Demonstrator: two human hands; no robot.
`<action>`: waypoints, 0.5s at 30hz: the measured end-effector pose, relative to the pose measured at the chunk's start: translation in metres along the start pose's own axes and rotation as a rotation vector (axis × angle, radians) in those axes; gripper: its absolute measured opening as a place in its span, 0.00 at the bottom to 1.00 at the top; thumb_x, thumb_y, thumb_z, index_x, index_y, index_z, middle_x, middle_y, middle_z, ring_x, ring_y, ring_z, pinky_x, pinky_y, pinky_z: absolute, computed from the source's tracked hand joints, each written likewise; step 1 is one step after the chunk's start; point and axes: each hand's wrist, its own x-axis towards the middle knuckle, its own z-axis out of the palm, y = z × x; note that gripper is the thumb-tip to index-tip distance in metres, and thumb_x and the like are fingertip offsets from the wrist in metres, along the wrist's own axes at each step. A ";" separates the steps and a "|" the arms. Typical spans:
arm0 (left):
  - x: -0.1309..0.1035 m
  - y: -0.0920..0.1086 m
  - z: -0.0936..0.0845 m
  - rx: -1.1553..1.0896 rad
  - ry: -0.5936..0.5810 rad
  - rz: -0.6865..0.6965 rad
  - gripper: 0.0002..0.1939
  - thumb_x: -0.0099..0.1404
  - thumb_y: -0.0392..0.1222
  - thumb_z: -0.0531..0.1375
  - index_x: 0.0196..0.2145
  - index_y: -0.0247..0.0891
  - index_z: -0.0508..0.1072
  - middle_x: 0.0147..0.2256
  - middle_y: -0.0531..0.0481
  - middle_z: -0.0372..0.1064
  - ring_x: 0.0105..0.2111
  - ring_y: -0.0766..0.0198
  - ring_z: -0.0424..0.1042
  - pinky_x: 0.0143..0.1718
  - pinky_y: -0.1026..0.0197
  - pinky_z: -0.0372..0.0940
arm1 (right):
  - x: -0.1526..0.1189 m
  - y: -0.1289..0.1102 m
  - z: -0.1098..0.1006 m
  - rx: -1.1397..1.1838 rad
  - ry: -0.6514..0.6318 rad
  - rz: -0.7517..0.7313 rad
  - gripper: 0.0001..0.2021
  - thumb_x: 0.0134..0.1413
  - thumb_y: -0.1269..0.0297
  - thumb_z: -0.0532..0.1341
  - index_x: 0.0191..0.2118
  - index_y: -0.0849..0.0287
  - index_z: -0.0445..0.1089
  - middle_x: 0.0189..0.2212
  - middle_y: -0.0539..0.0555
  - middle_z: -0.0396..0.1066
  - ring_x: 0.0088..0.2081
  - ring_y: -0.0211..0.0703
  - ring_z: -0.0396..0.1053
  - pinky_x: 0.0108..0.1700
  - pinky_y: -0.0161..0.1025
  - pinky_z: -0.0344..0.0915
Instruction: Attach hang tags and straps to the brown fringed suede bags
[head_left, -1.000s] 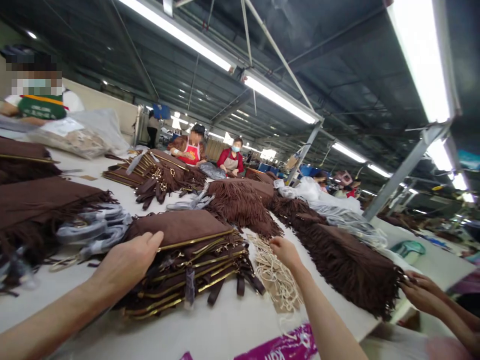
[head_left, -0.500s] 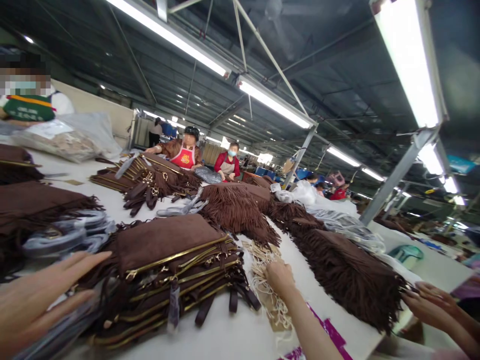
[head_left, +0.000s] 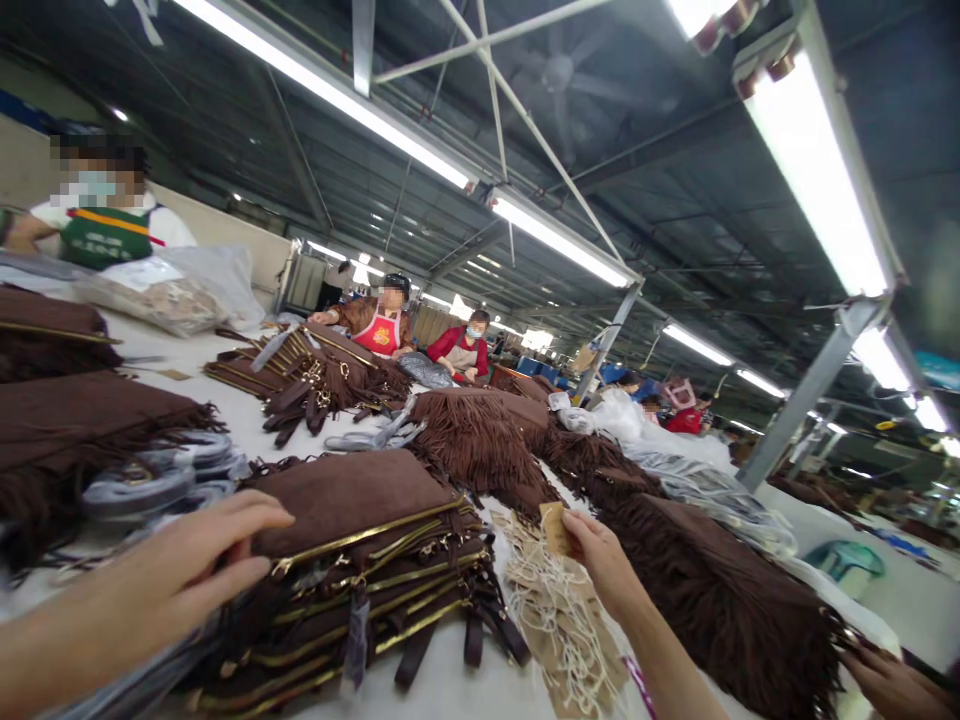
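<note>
My right hand (head_left: 600, 555) pinches a small tan paper hang tag (head_left: 555, 528) between thumb and fingers. Just below it lies a pile of tan tags (head_left: 559, 620) with tangled white strings. My left hand (head_left: 206, 565) is open, thumb and fingers apart, at the left side of a stack of dark brown bags (head_left: 352, 495). Whether its fingertips touch the top bag, I cannot tell. Gold zippers, metal clips and dark straps show along the stack's front, and a plastic-wrapped piece (head_left: 357, 635) hangs there.
Fringed brown bags (head_left: 720, 590) lie at the right, where another person's hand (head_left: 892, 680) touches their end. More bags (head_left: 90, 425) and wrapped straps (head_left: 165, 475) lie left. A clear plastic bag (head_left: 180, 290) stands behind. Co-workers (head_left: 381, 320) are across the white table (head_left: 300, 440).
My right hand has come up from the tag pile with a single tag. My left hand has moved right, over the stack's edge. The camera view has shifted slightly.
</note>
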 end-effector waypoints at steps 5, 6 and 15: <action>0.022 0.083 0.013 -0.536 -0.340 -0.028 0.24 0.60 0.41 0.53 0.55 0.41 0.66 0.35 0.51 0.71 0.32 0.63 0.69 0.32 0.64 0.62 | -0.014 -0.058 0.030 0.238 -0.183 0.010 0.20 0.54 0.44 0.59 0.34 0.59 0.71 0.26 0.51 0.73 0.26 0.42 0.69 0.25 0.34 0.63; 0.025 0.097 0.023 -0.661 -0.384 -0.094 0.29 0.57 0.39 0.54 0.58 0.40 0.62 0.32 0.51 0.71 0.30 0.63 0.69 0.29 0.65 0.61 | -0.018 -0.070 0.037 0.277 -0.231 0.003 0.19 0.54 0.45 0.60 0.35 0.58 0.71 0.26 0.51 0.73 0.26 0.41 0.69 0.24 0.33 0.62; 0.015 0.116 0.087 -1.334 -0.686 -0.376 0.17 0.46 0.47 0.60 0.32 0.35 0.68 0.24 0.50 0.70 0.18 0.69 0.67 0.16 0.69 0.51 | -0.050 -0.118 0.039 0.268 -0.316 -0.048 0.19 0.51 0.43 0.62 0.30 0.57 0.70 0.21 0.49 0.70 0.22 0.38 0.62 0.23 0.32 0.59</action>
